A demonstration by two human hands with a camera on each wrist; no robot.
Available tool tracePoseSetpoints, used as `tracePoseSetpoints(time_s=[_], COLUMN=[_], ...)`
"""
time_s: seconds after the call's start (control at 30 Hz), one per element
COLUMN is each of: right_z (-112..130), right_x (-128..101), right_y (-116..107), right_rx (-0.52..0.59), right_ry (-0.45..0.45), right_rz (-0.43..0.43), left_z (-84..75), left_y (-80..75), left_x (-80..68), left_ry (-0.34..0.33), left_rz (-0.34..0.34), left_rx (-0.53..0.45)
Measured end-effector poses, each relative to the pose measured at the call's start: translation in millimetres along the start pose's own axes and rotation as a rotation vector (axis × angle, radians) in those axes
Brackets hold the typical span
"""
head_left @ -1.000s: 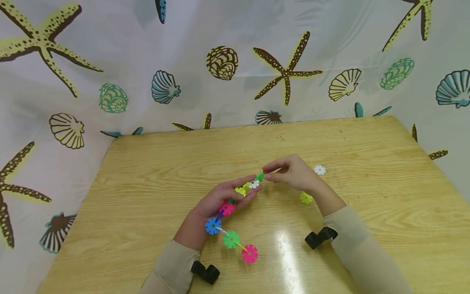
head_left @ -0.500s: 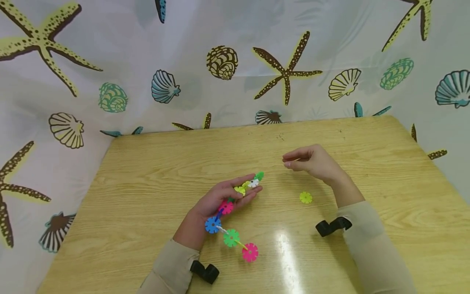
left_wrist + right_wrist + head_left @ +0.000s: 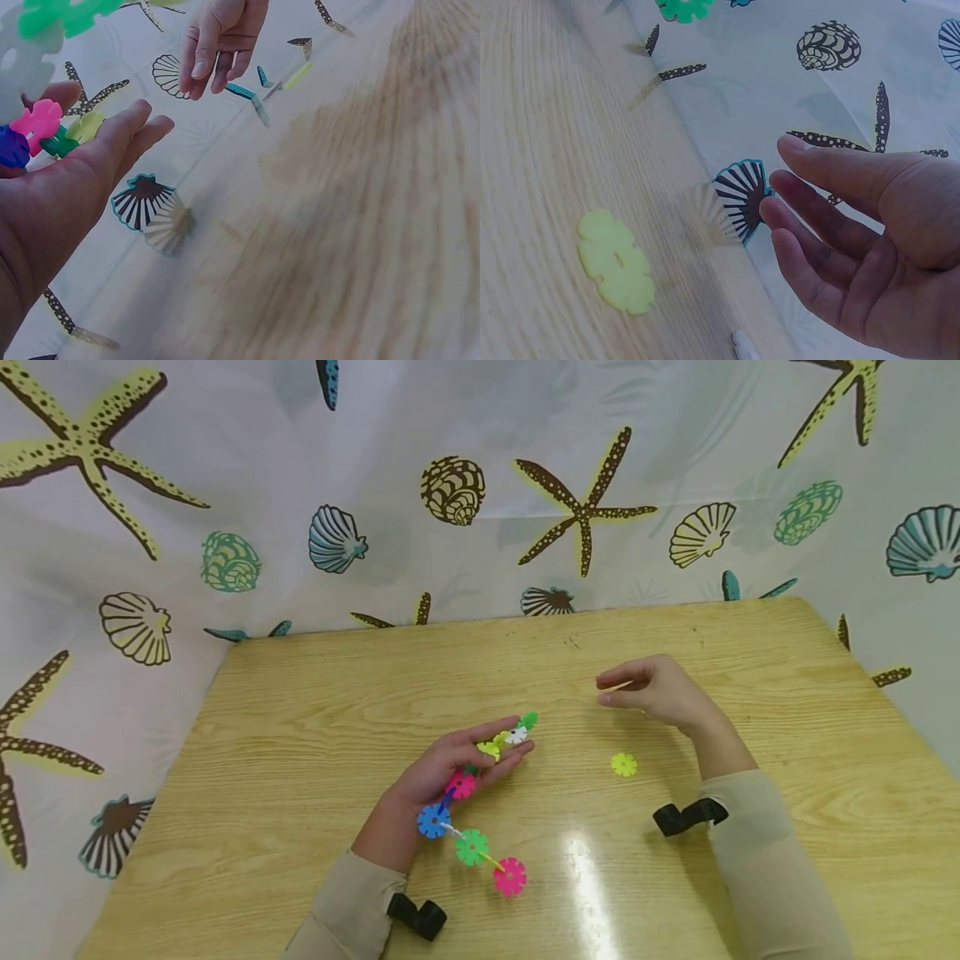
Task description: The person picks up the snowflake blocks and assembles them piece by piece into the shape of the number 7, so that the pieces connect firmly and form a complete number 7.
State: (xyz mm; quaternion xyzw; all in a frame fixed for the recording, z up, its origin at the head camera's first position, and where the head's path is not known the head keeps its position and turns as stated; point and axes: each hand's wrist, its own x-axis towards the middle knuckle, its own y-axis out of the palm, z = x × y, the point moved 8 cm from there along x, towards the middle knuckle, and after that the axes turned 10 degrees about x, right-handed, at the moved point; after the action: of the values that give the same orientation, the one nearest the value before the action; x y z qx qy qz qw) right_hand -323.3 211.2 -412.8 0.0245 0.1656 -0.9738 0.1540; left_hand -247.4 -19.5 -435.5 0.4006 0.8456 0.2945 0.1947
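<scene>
Right wrist: white disc [image 3: 744, 346] edge-cropped.

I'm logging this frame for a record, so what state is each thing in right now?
Left hand: palm up, holds the chain's far end.
Chain: discs linked, near end lies on the table.
Right hand: fingers relaxed, empty, above the table.
Yellow disc: loose, flat on the table.

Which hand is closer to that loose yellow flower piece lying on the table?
Right hand: it hovers just beyond the yellow flower piece. Left hand lies farther off, to its left.
</scene>
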Motion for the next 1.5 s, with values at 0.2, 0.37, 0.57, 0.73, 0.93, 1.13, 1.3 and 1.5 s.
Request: tracePoseSetpoints(time_s=[0.2, 0.37, 0.57, 0.73, 0.93, 1.13, 1.3, 1.5], right_z=[-8, -21, -31, -37, -47, -55, -57, -56], right_x=[-3, -7, -9, -12, -12, -11, -11, -10], right_y=[-9, -22, -33, -40, -44, -45, -45, -48], right_rx=[-0.052, -0.115, -0.137, -0.165, -0.188, -0.216, -0.221, -0.217], right_ry=[0.049, 0.117, 0.135, 0.18, 0.215, 0.258, 0.256, 0.246], right_rz=[-0.002, -0.024, -0.03, -0.054, -0.079, -0.1, -0.093, -0.104], left_z=[-0.8, -1.4, -1.3, -1.5, -0.5, 0.5, 0.6, 0.4], left_y=[-0.7, 0.4, 1.4, 1.6, 0.5, -0.2, 0.0, 1.8], left_x=[-1.6, -1.5, -2.1, -2.3, -2.6, -2.4, -2.8, -2.2], left_ry=[0.006, 0.004, -0.002, -0.003, -0.013, -0.017, -0.016, -0.002], left_rz=[0.006, 0.012, 0.012, 0.012, 0.008, 0.012, 0.009, 0.026], left_rx=[0.011, 0.019, 0.03, 0.044, 0.05, 0.066, 0.07, 0.038])
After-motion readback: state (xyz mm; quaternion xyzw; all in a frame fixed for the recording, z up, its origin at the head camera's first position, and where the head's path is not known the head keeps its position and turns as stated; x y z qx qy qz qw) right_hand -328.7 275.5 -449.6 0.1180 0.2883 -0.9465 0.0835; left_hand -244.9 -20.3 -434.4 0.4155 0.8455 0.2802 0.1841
